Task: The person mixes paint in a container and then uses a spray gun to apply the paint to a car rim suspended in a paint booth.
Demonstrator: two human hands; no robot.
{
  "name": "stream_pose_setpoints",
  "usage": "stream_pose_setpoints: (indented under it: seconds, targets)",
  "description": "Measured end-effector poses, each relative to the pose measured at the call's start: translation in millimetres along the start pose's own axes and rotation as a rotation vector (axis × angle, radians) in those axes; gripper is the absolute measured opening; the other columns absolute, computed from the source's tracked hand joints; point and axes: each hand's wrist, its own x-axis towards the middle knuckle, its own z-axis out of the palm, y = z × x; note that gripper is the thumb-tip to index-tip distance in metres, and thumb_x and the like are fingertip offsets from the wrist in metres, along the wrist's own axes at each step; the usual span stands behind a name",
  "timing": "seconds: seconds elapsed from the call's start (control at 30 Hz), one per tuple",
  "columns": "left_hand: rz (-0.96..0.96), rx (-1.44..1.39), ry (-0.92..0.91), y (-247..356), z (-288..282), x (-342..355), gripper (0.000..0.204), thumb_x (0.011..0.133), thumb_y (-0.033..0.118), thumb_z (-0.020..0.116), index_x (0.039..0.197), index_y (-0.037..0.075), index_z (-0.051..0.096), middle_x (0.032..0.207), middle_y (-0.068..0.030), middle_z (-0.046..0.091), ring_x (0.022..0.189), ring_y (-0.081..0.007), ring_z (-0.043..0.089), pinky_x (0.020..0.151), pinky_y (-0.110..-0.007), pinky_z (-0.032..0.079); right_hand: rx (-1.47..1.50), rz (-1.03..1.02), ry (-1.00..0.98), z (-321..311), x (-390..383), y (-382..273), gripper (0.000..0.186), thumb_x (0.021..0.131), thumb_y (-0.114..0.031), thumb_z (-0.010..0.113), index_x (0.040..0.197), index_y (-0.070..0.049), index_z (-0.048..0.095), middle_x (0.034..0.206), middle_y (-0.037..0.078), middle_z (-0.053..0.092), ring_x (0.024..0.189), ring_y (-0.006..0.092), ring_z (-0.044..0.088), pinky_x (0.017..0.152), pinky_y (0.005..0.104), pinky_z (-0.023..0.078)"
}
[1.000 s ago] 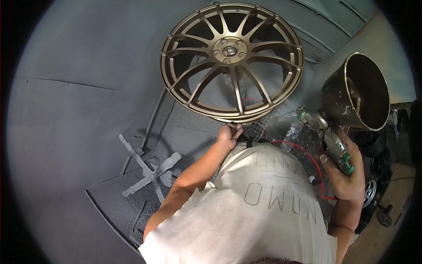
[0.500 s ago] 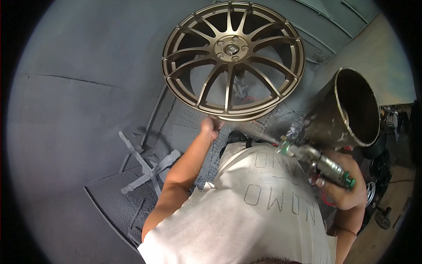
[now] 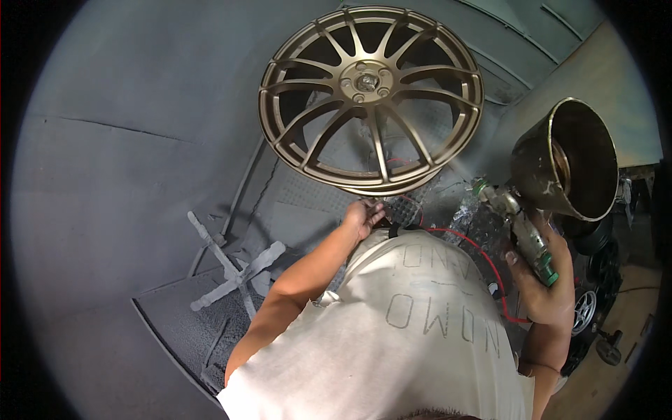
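A bronze multi-spoke car wheel (image 3: 381, 143) is held up face-on in front of me, at the top middle. My left hand (image 3: 364, 217) is at its lower edge, fingers curled; the rim partly hides the fingertips. In my right hand (image 3: 535, 283), to the right of the wheel, is a metal spray gun (image 3: 523, 229) with green fittings. A large, dark, paint-stained cup (image 3: 535, 164) sits on top of the gun, its mouth open. The gun's nozzle end points left, toward the area below the wheel, and stands apart from it.
A red hose (image 3: 483, 255) curves beside my shirt. At lower left is a grey-coated cross-shaped stand (image 3: 238, 273) near a dark panel (image 3: 189, 315). Grey walls (image 3: 140, 182) rise left and behind. More wheels (image 3: 584, 311) stand at the right, by a board (image 3: 640, 315).
The wheel has turned, its lower spokes shifting right. My left hand has moved right along the lower edge. The spray gun has moved right and tilted more upright, and the red hose shows more.
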Motion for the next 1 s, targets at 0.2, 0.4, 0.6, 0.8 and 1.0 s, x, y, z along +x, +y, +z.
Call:
stream_pose_setpoints:
  seconds: [0.2,0.4,0.6,0.8,1.0]
  targets:
    - [0.172,-0.09,0.119,39,-27,18,0.016,0.093,0.007,0.035,0.088,0.004,0.051,0.093,-0.0119,0.058,0.085,-0.0232,0.058,0.075,-0.037,0.056,0.147,0.107,0.015,-1,1,3,0.05,0.077,0.007,0.07,0.124,0.007,0.051,0.115,0.021,0.06,0.105,0.0275,0.06,0.092,0.0372,0.046]
    - [0.273,-0.089,0.15,63,-42,17,0.021,0.096,0.012,0.034,0.097,0.008,0.054,0.094,-0.0082,0.058,0.087,-0.0218,0.057,0.083,-0.041,0.052,0.161,0.091,-0.212,-16,3,-29,0.042,0.073,0.008,0.069,0.114,0.009,0.058,0.106,0.022,0.065,0.098,0.0275,0.064,0.088,0.0359,0.048]
    - [0.18,-0.031,-0.065,33,-28,14,0.023,0.096,0.012,0.035,0.104,0.005,0.056,0.1,-0.0096,0.059,0.09,-0.0216,0.058,0.084,-0.04,0.051,0.228,0.09,-0.273,3,-5,-44,0.023,0.069,-0.002,0.064,0.09,0.008,0.064,0.074,0.012,0.066,0.067,0.02,0.062,0.068,0.0297,0.048]
    - [-0.033,0.118,-0.019,3,3,-5,0.023,0.092,0.005,0.039,0.11,0.002,0.054,0.108,-0.0117,0.059,0.091,-0.0224,0.06,0.086,-0.041,0.052,0.144,0.059,-0.22,7,-8,-21,0.039,0.073,0.006,0.067,0.112,0.008,0.06,0.102,0.021,0.066,0.095,0.0285,0.064,0.09,0.0361,0.047]
    - [-0.02,0.068,-0.038,24,-4,0,0.023,0.092,0.005,0.041,0.11,0.004,0.055,0.106,-0.0093,0.061,0.087,-0.0213,0.061,0.084,-0.039,0.052,0.032,0.084,0.082,2,9,-16,0.049,0.075,0.004,0.07,0.121,0.007,0.055,0.113,0.022,0.062,0.103,0.0306,0.061,0.093,0.0391,0.045]
